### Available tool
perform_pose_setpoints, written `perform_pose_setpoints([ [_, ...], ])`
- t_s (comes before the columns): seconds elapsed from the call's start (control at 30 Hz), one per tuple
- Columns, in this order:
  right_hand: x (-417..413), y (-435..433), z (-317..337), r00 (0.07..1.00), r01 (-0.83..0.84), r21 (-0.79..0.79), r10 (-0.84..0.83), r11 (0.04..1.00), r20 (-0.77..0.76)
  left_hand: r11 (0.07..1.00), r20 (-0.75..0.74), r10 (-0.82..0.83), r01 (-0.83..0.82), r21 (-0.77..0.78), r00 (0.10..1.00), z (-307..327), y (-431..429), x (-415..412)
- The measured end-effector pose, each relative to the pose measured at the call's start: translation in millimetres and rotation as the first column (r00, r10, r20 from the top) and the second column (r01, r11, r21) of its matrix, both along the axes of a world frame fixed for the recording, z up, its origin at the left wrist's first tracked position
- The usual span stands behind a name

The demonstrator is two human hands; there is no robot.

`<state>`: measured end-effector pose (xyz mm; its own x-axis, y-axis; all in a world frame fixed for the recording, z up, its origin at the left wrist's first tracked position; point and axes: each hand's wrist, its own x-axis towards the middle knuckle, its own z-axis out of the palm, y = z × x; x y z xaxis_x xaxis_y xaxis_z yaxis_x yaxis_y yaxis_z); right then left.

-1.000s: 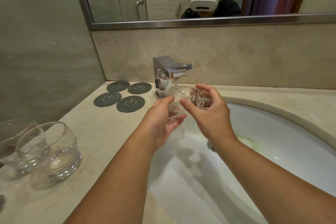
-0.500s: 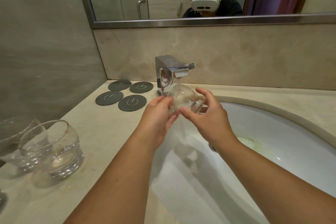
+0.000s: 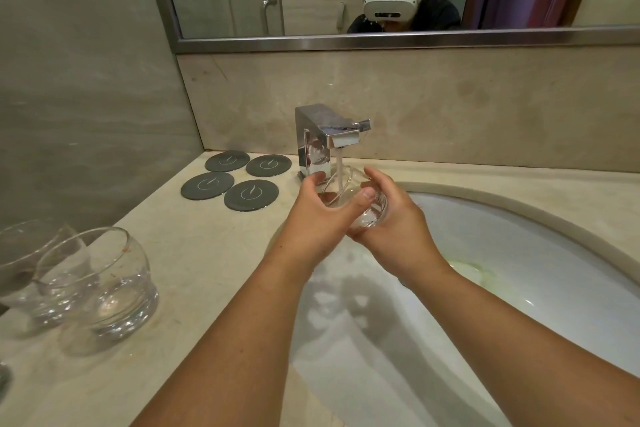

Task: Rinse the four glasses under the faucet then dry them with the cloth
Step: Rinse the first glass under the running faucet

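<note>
Left hand and right hand are gripping one glass, fingers curling round it, tilting its mouth under the faucet so water is flushing inside.

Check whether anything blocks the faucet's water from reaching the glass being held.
Nothing visible does. The stream falls straight from the faucet into the glass, which the left hand and right hand grip over the sink.

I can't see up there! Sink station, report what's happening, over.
Left hand and right hand both gripping one glass. Faucet stream hitting it, over sink. Nothing in the way.
</note>
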<state>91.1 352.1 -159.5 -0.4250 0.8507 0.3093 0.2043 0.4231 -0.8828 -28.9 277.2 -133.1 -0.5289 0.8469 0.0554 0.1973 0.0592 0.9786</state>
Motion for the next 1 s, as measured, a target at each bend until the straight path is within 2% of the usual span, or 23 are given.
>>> perform_pose_setpoints([
  [0.1,-1.5,-1.0,0.1,0.998,-0.055,0.015,0.055,0.998,-0.004,1.0,0.04,0.031,-0.031,-0.002,0.999,1.2,2.0,-0.1],
  [0.17,-2.1,-0.1,0.0,0.997,-0.074,-0.042,0.072,0.996,-0.038,0.998,0.095,0.061,-0.063,0.021,0.994,2.6,3.0,-1.4],
  [0.27,-1.9,3.8,2.6,0.983,-0.039,-0.3,-0.018,0.953,-0.182,0.997,0.15,0.046,-0.056,0.059,0.988,3.7,2.8,-4.6],
  [0.33,-0.7,6.3,8.3,0.955,-0.115,-0.56,-0.064,0.821,-0.289,0.996,0.151,0.019,-0.032,0.082,0.988,3.6,2.4,-4.9],
  [0.4,-0.4,3.5,13.6,0.932,-0.243,-0.739,-0.059,0.628,-0.357,0.995,0.136,-0.012,-0.002,0.102,0.991,4.4,1.7,-3.1],
  [0.43,0.1,0.6,14.9,0.929,-0.287,-0.777,-0.036,0.56,-0.369,0.994,0.132,-0.026,0.012,0.11,0.991,5.0,1.5,-2.0],
  [0.5,-0.4,-2.3,16.6,0.914,-0.36,-0.789,0.018,0.497,-0.405,0.993,0.131,-0.053,0.037,0.116,0.99,5.3,1.1,-0.8],
  [0.67,-0.2,-1.2,18.3,0.892,-0.365,-0.75,-0.023,0.552,-0.451,0.991,0.156,-0.105,0.09,0.102,0.982,2.7,3.0,-0.7],
  [0.83,-0.9,0.5,17.5,0.881,-0.328,-0.71,-0.07,0.624,-0.469,0.995,0.031,-0.094,0.095,-0.038,0.995,-1.9,0.5,0.4],
  [0.9,-1.8,-0.7,18.3,0.884,-0.305,-0.691,-0.075,0.656,-0.462,0.996,-0.017,-0.068,0.067,-0.052,0.998,-2.0,-0.7,1.9],
  [1.0,-2.1,-1.2,18.5,0.882,-0.298,-0.665,-0.07,0.685,-0.467,0.998,-0.014,-0.064,0.063,-0.026,0.998,-1.6,-1.6,4.0],
])
